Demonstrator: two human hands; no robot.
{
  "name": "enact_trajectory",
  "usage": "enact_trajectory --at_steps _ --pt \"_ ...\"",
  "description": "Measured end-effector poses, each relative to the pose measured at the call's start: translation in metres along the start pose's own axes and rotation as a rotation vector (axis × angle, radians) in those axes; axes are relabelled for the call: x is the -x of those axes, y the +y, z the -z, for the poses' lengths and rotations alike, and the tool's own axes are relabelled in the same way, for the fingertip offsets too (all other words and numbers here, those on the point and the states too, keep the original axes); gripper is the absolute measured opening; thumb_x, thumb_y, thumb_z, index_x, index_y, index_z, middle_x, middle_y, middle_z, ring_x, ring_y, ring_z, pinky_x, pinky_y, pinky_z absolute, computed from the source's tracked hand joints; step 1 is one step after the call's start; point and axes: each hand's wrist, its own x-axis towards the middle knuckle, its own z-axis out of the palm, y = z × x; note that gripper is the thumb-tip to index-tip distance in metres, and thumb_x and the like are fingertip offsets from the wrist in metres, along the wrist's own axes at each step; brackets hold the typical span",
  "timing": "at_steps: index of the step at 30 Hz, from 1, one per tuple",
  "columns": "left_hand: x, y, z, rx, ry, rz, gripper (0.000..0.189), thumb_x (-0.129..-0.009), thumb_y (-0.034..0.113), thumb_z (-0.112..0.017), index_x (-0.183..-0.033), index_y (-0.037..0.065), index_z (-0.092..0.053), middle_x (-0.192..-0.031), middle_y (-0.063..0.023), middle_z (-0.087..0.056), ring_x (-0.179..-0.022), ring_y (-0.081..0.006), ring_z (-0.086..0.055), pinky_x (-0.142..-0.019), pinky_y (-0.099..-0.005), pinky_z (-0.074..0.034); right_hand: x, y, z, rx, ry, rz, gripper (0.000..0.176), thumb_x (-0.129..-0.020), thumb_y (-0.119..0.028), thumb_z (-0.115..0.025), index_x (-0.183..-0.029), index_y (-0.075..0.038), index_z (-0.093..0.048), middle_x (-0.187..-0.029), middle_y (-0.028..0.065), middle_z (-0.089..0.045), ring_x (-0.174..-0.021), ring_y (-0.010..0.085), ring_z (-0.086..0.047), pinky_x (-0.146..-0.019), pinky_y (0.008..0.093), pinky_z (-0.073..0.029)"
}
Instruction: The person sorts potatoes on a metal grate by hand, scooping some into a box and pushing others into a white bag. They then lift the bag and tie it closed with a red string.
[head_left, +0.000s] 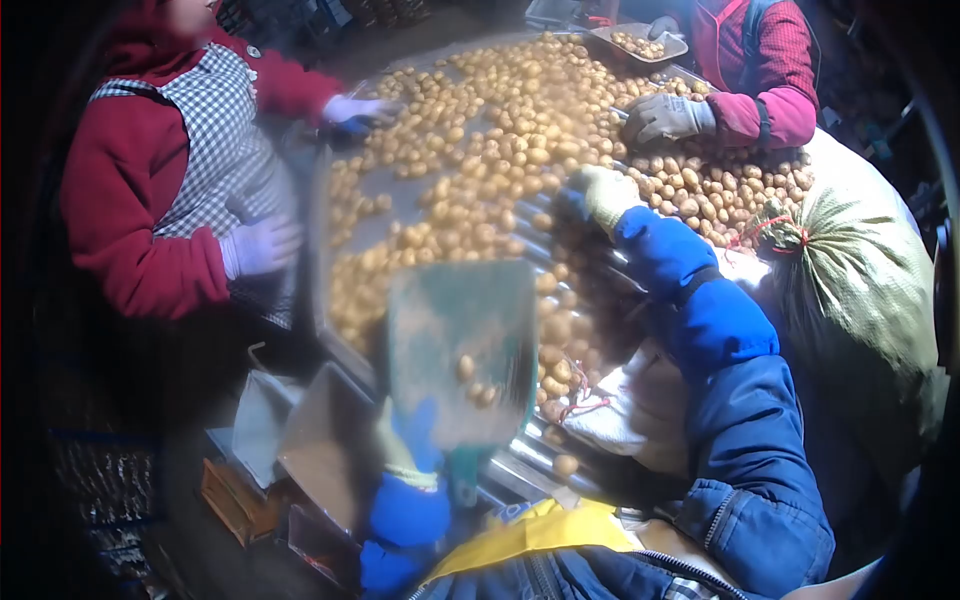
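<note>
A green scoop with a worn, pale inner face is held up over the near end of the sorting table, a few small potatoes lying in it. My left hand, in a pale and blue glove, grips the scoop's lower left corner, beside its short handle. Further out, my right hand, gloved alike, reaches over metal rollers at the edge of the spread potatoes. Its fingers are blurred and partly hidden by the glove's back.
Two people in red sleeves stand across the table, one gloved hand resting on potatoes, another hand at the left edge. A white scoop holds potatoes at the back. A tied sack stands right; bins sit lower left.
</note>
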Motion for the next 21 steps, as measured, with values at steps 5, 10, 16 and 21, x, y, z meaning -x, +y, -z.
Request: enact_trajectory --at_steps 5,10,16,21 --pt "-0.006 -0.017 0.014 0.081 0.011 -0.036 0.03 -0.104 0.013 -0.054 -0.127 -0.002 -0.065 -0.109 -0.0093 -0.071 -0.093 -0.019 -0.069 -0.083 -0.0304 -0.056 0.055 -0.04 0.027 -0.799 -0.2 0.148 0.044 -0.1 -0.039 -0.065 -0.124 -0.003 -0.069 -0.118 0.0144 -0.074 -0.107 0.0225 -0.071 -0.092 0.0388 -0.056" --pt "-0.012 -0.024 0.028 -0.186 -0.005 -0.093 0.034 -0.109 0.02 -0.045 -0.128 0.0 -0.065 -0.118 -0.0117 -0.068 -0.103 -0.0213 -0.067 -0.09 -0.0346 -0.055 0.094 -0.065 0.065 -0.582 -0.098 0.421 0.051 -0.102 -0.045 -0.062 -0.133 -0.006 -0.067 -0.118 0.0176 -0.073 -0.11 0.0253 -0.07 -0.093 0.0384 -0.054" --pt "0.006 0.006 0.005 0.349 -0.136 0.18 0.027 -0.101 0.006 -0.057 -0.125 -0.001 -0.066 -0.11 -0.01 -0.069 -0.096 -0.018 -0.067 -0.083 -0.0305 -0.055 0.067 0.073 0.068 0.06 0.02 -0.068 0.056 -0.096 -0.057 -0.059 -0.121 -0.009 -0.071 -0.107 0.0214 -0.073 -0.105 0.0373 -0.069 -0.091 0.047 -0.053" --pt "-0.005 -0.013 0.017 -0.135 -0.024 -0.045 0.03 -0.097 0.002 -0.062 -0.125 -0.002 -0.066 -0.105 -0.0089 -0.07 -0.09 -0.0178 -0.067 -0.077 -0.0315 -0.055 0.02 0.208 -0.018 0.157 0.195 -0.57 0.065 -0.098 -0.06 -0.055 -0.135 -0.008 -0.059 -0.131 0.0296 -0.063 -0.123 0.0483 -0.061 -0.105 0.0492 -0.049"
